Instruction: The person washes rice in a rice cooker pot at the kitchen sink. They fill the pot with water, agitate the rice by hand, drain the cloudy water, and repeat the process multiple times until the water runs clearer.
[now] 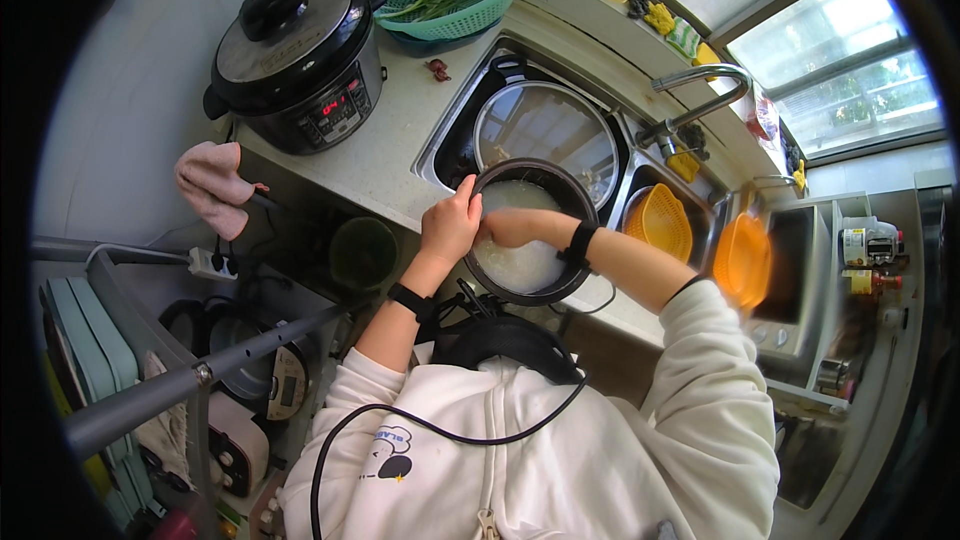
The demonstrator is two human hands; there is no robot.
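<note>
A dark cooker inner pot [576, 199] is held over the front edge of the sink. Cloudy whitish water [525, 266] partly fills it, with pale matter at the bottom that looks like rice. My left hand [450, 221] grips the pot's rim on the left, thumb on top. Inside the pot is my right hand [517, 228], curled and blurred by motion, its fingers down at the water near the left wall. What those fingers hold is hidden. Just beyond the pot, a glass lid [544, 127] lies in the left sink basin.
An electric pressure cooker [300, 64] with a lit display stands left on the counter [405, 120]. Behind are a green colander [450, 4] with green stalks and small red shallots [438, 70]. A tap [697, 101] arches over the sink; a yellow basket [660, 223] sits in the right basin.
</note>
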